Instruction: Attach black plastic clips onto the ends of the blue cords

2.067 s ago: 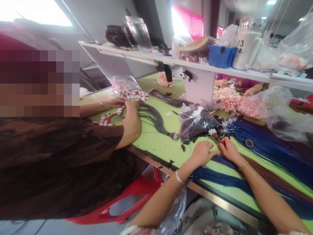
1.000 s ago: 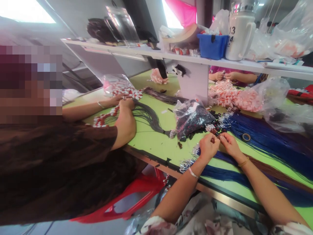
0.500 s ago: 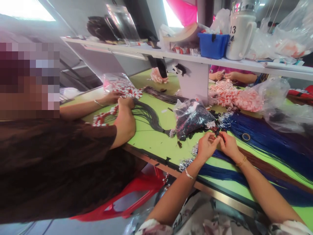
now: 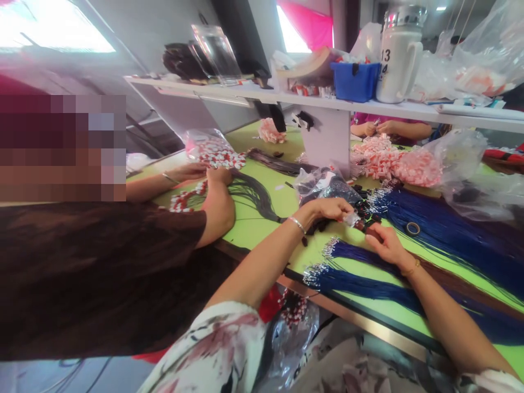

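Observation:
My left hand [image 4: 332,208] reaches over the table beside the plastic bag of small black parts [image 4: 323,188]. Its fingers are curled together at the silvery tips [image 4: 351,219] of a brown wire bundle [image 4: 434,273]; what they pinch is too small to make out. Close by on the right, my right hand [image 4: 385,244] is closed, with a small black connector [image 4: 372,220] at its fingertips. Two blue wire bundles with metal-tipped ends lie below my hands, the nearer blue bundle [image 4: 360,284] along the table edge.
A large dark blue bundle [image 4: 450,234] with a tape ring [image 4: 412,228] lies right. Pink-white connectors [image 4: 385,158] are heaped behind. At left, a co-worker's arm [image 4: 219,202] rests by grey wires [image 4: 262,194]. A shelf [image 4: 303,99] crosses above, carrying a blue bin [image 4: 356,81] and mug [image 4: 397,65].
My left hand has parted from my right and moved left and up to the brown bundle's tips. My right hand has shifted slightly down and right. The view has tilted a little.

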Demonstrator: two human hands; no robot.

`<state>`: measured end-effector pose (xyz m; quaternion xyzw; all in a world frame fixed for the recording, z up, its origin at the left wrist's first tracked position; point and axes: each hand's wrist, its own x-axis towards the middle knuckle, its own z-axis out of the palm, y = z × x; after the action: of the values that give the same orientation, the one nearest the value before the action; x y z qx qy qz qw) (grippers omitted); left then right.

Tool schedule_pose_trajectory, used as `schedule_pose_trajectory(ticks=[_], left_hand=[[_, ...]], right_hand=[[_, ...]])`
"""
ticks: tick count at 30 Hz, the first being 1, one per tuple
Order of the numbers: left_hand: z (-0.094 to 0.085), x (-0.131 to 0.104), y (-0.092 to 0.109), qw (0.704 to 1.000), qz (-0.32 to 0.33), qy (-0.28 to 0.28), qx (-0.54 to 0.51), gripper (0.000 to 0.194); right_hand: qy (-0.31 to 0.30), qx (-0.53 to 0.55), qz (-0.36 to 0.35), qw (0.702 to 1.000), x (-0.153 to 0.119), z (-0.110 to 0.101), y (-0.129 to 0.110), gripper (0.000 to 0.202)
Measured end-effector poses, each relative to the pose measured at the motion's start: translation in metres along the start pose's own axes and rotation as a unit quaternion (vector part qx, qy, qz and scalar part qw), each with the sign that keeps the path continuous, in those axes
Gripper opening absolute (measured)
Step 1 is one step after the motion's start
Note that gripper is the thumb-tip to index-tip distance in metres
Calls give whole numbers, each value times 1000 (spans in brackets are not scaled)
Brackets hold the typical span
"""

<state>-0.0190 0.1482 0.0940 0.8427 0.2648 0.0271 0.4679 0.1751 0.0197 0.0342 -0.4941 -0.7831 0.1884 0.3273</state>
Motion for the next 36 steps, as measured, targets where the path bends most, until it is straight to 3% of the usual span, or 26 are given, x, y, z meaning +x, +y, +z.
schedule_pose_trajectory(ticks=[2, 5, 9, 11, 14, 17, 20, 24, 28, 32, 36], left_hand=[[9, -4, -5, 996, 17, -11, -87, 16], [38, -16, -1, 990, 61, 45, -121, 19], [65, -33, 19, 964, 108, 241, 3, 20], [74, -34, 25, 941, 122, 315, -8, 22], [86, -21, 23, 909, 106, 357, -186, 25], [96, -4, 16, 848, 67, 378, -365, 29], [101, 6, 13, 814, 40, 380, -438, 32], [100, 10, 12, 835, 18, 388, -390, 27], [101, 14, 6, 849, -5, 437, -296, 17], [110, 14, 2, 845, 5, 489, -218, 15], [119, 2, 11, 849, 19, 502, -167, 11]], right_hand=[[63, 33, 37, 997, 4, -4, 4, 29], [93, 15, 66, 993, 11, 2, 9, 27], [87, -57, 78, 992, 16, 12, 12, 23], [92, -36, 86, 991, 17, 12, 13, 24], [98, 66, 87, 989, 15, 5, 13, 30], [96, 145, 84, 981, 14, 0, 14, 35], [95, 173, 86, 977, 14, 1, 14, 37], [87, 179, 87, 976, 13, 5, 15, 36], [88, 146, 75, 983, 12, 6, 15, 33], [98, 23, 72, 992, 11, 10, 11, 26], [100, -81, 76, 989, 10, 16, 7, 23]])
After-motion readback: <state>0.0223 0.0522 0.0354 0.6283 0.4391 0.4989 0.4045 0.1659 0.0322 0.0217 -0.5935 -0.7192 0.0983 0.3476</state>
